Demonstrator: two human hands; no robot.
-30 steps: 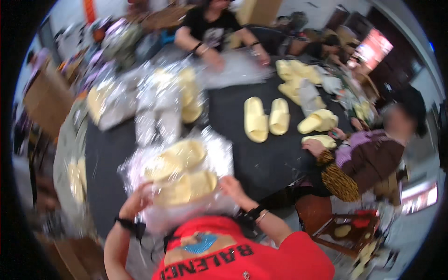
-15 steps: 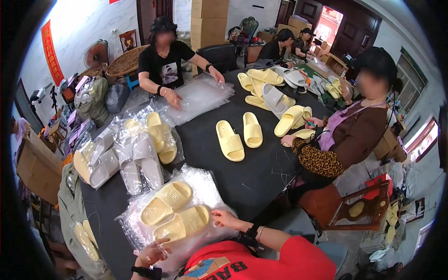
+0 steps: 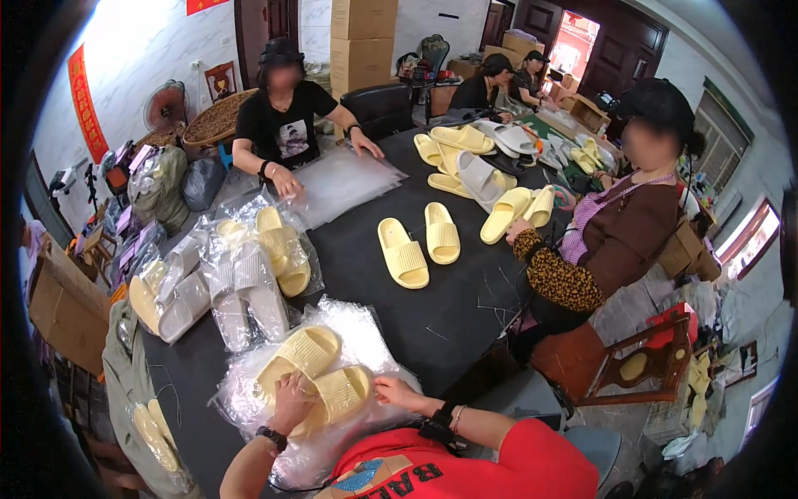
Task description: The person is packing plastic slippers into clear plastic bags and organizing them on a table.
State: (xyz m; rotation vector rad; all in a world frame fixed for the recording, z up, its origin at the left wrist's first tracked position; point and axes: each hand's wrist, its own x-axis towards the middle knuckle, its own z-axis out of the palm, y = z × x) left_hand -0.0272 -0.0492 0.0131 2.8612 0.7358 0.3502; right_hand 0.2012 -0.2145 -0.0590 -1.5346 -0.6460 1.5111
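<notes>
Near the table's [image 3: 465,308] near-left edge, a pair of yellow slippers [image 3: 320,370] is held inside a clear bag [image 3: 349,320]. The left hand [image 3: 293,401] is pressed flat on them (fingers spread); the right hand [image 3: 395,391] is pinched on the bag's edge.

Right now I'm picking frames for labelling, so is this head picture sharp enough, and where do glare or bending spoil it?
Head view: mostly sharp; both hands, left and right, and the bagged slippers read clearly. Glare whitens the clear bags and the doorway. Fisheye bending curves the black table and the walls toward a dark rim. Faces are blurred.
</notes>
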